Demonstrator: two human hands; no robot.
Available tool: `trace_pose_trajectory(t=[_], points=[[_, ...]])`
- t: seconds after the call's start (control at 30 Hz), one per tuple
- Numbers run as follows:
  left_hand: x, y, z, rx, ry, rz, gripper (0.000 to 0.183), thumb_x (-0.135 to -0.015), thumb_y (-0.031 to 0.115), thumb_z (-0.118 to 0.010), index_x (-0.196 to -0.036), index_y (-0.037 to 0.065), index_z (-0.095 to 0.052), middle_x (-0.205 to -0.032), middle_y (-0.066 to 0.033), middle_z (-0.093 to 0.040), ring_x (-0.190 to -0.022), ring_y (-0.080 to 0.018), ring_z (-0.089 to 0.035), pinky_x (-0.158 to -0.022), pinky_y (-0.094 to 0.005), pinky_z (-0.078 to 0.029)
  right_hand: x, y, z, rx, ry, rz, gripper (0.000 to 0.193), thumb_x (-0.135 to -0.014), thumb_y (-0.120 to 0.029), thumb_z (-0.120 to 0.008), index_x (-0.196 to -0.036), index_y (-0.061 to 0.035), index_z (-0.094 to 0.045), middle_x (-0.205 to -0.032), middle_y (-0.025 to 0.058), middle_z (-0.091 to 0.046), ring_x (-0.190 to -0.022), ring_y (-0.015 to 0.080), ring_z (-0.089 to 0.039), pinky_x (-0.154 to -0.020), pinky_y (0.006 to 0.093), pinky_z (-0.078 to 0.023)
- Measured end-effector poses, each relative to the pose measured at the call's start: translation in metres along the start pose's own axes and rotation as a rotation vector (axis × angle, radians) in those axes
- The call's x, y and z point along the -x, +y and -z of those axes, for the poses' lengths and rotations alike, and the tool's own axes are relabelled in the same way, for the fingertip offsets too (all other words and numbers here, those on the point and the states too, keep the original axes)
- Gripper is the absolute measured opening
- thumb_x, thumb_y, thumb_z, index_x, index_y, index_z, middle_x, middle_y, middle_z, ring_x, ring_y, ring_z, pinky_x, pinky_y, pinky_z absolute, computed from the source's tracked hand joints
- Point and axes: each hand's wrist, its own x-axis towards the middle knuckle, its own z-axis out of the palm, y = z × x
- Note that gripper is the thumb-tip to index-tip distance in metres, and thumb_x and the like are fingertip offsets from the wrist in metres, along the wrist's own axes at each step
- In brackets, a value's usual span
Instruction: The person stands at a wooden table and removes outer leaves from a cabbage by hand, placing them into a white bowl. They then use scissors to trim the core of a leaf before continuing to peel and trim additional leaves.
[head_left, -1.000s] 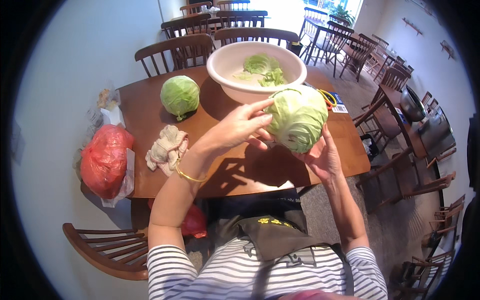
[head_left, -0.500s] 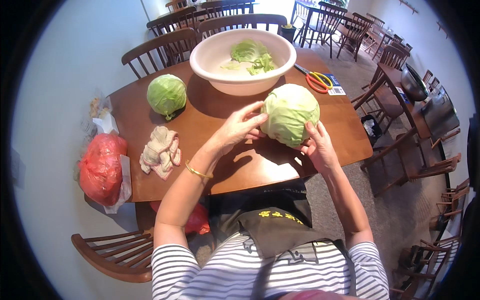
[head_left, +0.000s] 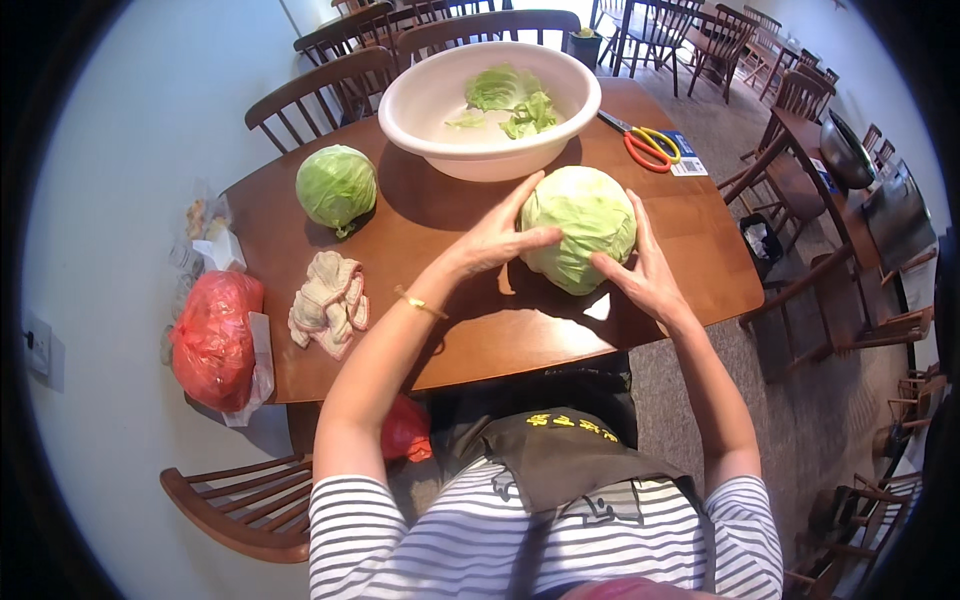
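A pale green cabbage (head_left: 580,225) is held between my two hands over the right half of the wooden table (head_left: 440,345). My left hand (head_left: 505,232) presses its left side, thumb across the front. Around its right side curves my right hand (head_left: 645,265), with the thumb low on the front leaves. Just behind stands a large white basin (head_left: 430,140) with a few torn cabbage leaves (head_left: 510,95) inside. A second cabbage (head_left: 337,187) rests on the table to the left. Scissors (head_left: 650,145) with red and yellow handles lie to the right of the basin.
Crumpled work gloves (head_left: 330,302) lie near the table's left side. A full red plastic bag (head_left: 215,340) sits at the left edge by the wall. Wooden chairs (head_left: 320,95) stand behind the table, and another chair (head_left: 240,510) is at the near left. Metal pots (head_left: 895,215) sit on a right-hand table.
Both hands have shifted their grip on the cabbage, the thumbs now lying across its front and the fingers farther round the sides. The view has moved slightly.
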Motion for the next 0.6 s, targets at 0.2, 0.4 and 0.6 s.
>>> trace_pose_trajectory(t=[0.2,0.4,0.6], points=[[-0.043,0.058,-0.004,-0.076,-0.183,0.248,0.08,-0.095,0.065,-0.043,-0.138,-0.003,-0.044,-0.122,-0.0196,-0.059,-0.107,-0.025,-0.063,-0.075,-0.0344,-0.059,-0.023,-0.032,0.023,-0.502,-0.053,-0.281,0.08,-0.091,-0.057,-0.061,-0.146,-0.0045,-0.038,-0.138,0.0155,-0.05,-0.127,0.0252,-0.05,-0.103,0.0403,-0.044],[-0.044,0.07,-0.001,-0.145,-0.206,0.47,0.085,-0.094,0.071,-0.035,-0.134,-0.003,-0.05,-0.119,-0.022,-0.061,-0.104,-0.0283,-0.066,-0.073,-0.0372,-0.061,-0.034,-0.021,0.043,-0.503,-0.257,-0.433,0.083,-0.092,-0.068,-0.047,-0.148,-0.0079,-0.036,-0.143,0.018,-0.046,-0.13,0.0308,-0.048,-0.101,0.0516,-0.045],[-0.043,0.07,0.002,-0.222,-0.186,0.5,0.088,-0.092,0.073,-0.038,-0.133,-0.004,-0.05,-0.114,-0.021,-0.064,-0.097,-0.0274,-0.068,-0.07,-0.0357,-0.062,-0.044,-0.012,0.039,-0.59,-0.323,-0.43,0.081,-0.095,-0.067,-0.042,-0.149,-0.0081,-0.035,-0.143,0.0169,-0.047,-0.129,0.0282,-0.05,-0.101,0.0462,-0.047]])
